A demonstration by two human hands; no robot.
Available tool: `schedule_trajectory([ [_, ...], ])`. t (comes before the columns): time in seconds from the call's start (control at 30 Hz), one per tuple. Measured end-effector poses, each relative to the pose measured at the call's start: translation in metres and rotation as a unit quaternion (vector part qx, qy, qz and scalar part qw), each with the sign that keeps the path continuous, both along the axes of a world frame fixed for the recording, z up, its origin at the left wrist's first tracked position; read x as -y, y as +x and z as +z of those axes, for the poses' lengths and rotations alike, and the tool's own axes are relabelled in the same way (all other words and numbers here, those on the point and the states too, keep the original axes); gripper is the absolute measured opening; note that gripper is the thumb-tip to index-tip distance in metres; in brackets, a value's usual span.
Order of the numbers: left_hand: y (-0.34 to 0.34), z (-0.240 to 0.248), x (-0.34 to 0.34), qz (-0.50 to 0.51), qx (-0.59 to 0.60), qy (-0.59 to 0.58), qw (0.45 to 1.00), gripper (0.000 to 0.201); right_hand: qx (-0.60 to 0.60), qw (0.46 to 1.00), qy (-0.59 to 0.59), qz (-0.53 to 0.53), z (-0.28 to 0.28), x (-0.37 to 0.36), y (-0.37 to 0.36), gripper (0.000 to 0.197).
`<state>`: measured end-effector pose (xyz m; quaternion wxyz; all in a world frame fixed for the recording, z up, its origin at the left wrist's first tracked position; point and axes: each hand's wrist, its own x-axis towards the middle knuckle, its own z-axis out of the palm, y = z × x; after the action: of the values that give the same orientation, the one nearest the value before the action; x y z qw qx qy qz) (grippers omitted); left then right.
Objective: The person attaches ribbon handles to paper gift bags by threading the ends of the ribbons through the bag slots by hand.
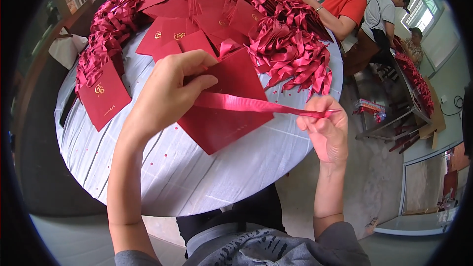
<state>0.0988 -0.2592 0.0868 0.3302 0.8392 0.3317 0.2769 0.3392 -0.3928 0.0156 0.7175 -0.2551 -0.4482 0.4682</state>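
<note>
In front of me a flat red paper bag (pixel 221 130) is tilted over the near part of the table. My left hand (pixel 165 86) is closed at its upper left edge, thumb and fingers curled round it; the fingertips are partly hidden. From beneath that hand a shiny red ribbon (pixel 246 103) runs taut to the right across the bag. My right hand (pixel 325 125) pinches the ribbon's far end, past the bag's right edge. A small ribbon loop (pixel 229 47) shows at the bag's top.
A pale cloth (pixel 192 182) covers the round table. Stacked red bags (pixel 197 0) lie at the back, ribbon heaps (pixel 290 49) on the right and more ribboned bags (pixel 106 29) on the left. A person in orange (pixel 340 0) works at the far right edge; others stand by another table (pixel 399 103).
</note>
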Motion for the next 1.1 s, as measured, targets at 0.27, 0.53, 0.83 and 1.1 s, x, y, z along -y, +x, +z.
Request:
schedule_trajectory([
  [0.27,-0.007,-0.014,-0.010,-0.119,0.134,-0.195,0.964,0.017,-0.033,0.990,0.133,0.034,0.023,-0.013,-0.026,0.030],
  [0.53,-0.005,-0.011,0.000,-0.103,0.147,-0.214,0.960,0.018,0.124,0.992,-0.010,-0.024,0.038,-0.009,-0.053,0.009],
  [0.83,-0.003,-0.013,0.001,-0.128,0.140,-0.215,0.958,0.020,0.253,0.950,-0.061,-0.170,0.032,-0.020,-0.072,0.006],
  [1.1,-0.002,-0.011,0.005,-0.132,0.131,-0.214,0.959,0.022,0.321,0.917,-0.033,-0.234,0.026,-0.029,-0.073,0.009],
])
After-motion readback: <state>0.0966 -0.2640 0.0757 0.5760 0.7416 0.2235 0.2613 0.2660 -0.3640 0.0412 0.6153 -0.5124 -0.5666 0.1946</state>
